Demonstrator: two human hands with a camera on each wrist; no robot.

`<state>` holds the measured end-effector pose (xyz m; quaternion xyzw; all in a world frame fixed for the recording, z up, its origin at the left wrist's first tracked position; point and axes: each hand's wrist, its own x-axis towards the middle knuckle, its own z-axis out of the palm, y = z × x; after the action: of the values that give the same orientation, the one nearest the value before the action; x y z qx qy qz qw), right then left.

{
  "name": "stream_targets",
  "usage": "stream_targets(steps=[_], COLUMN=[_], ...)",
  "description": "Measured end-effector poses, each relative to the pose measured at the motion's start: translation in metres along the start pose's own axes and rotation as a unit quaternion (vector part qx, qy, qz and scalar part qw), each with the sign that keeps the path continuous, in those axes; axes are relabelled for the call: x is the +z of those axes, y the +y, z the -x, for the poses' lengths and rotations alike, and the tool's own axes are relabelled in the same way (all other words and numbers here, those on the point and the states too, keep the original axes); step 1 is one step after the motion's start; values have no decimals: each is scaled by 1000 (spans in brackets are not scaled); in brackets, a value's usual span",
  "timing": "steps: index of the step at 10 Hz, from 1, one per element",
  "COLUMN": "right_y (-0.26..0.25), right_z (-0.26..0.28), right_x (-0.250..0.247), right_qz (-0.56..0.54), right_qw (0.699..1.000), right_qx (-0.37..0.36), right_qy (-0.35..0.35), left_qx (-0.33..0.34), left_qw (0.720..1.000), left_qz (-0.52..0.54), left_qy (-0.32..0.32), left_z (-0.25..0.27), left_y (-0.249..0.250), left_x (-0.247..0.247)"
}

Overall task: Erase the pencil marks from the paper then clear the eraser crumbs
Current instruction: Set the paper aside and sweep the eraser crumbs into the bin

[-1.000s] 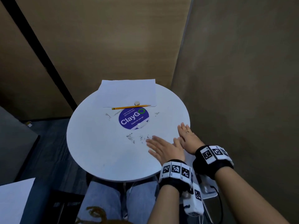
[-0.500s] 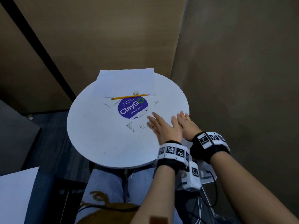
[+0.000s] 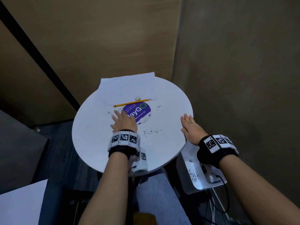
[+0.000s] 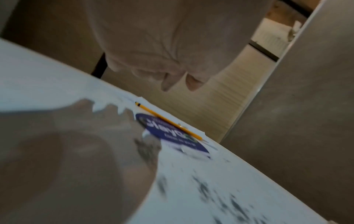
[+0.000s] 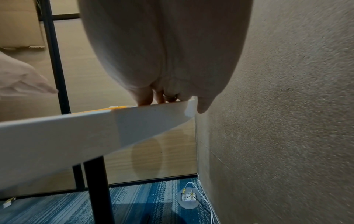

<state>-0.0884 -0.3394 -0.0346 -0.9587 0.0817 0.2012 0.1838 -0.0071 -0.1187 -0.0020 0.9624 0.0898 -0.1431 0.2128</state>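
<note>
A white sheet of paper (image 3: 128, 88) lies at the far side of the round white table (image 3: 90, 140), with a small eraser (image 3: 137, 98) and a yellow pencil (image 3: 132, 103) on its near edge. Dark eraser crumbs (image 3: 151, 132) are scattered on the table near the middle, and a smaller patch of crumbs (image 3: 158, 106) lies to the right of the blue sticker (image 3: 142, 111). My left hand (image 3: 123, 120) lies flat with straight fingers at the sticker's left edge. My right hand (image 3: 189, 125) rests flat, fingers straight, at the table's right rim.
A white tray-like object (image 3: 194, 172) with dark crumbs on it sits below the table's right edge. Walls stand close behind and to the right. A cable (image 5: 201, 195) and floor socket (image 5: 188, 197) lie on the blue carpet. Another white surface (image 3: 21, 203) is at lower left.
My left hand has moved from beside the right hand to the left, up onto the sticker's edge. My right hand has stayed at the table's right rim, and the crumbs between the hands are uncovered.
</note>
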Motion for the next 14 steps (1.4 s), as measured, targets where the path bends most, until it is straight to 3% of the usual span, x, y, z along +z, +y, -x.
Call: stream_targets(steps=[1, 3, 5, 6, 7, 9, 10, 11, 12, 13, 14], right_y=[2, 4, 3, 3, 4, 3, 2, 0, 1, 2, 2], right_z=[-2, -4, -5, -6, -6, -6, -5, -4, -3, -1, 3], right_x=[1, 4, 5, 5, 6, 7, 6, 6, 5, 2, 3], right_qz=[-7, -13, -5, -9, -16, -21, -23, -24, -33, -74, -143], right_qw=[1000, 1000, 1000, 1000, 1000, 1000, 1000, 1000, 999, 997, 988], right_qx=[-2, 0, 7, 7, 6, 8, 9, 9, 5, -3, -4], right_qy=[2, 4, 4, 6, 8, 12, 13, 11, 10, 16, 60], left_qx=[86, 144, 98, 107, 165, 71, 142, 168, 74, 52, 106], left_qw=[991, 942, 965, 968, 949, 984, 962, 963, 985, 985, 982], left_qz=[-97, -286, -207, -181, -198, -120, -143, -108, -100, -102, -57], left_qy=[-23, -100, -128, -137, -182, -112, -182, -181, -117, -125, -146], left_z=[-11, -16, 11, 25, 35, 40, 52, 60, 61, 67, 78], left_y=[-1, -24, -33, -24, -6, -4, 4, 10, 4, 5, 23], left_x=[-18, -2, 20, 30, 35, 35, 47, 50, 50, 57, 67])
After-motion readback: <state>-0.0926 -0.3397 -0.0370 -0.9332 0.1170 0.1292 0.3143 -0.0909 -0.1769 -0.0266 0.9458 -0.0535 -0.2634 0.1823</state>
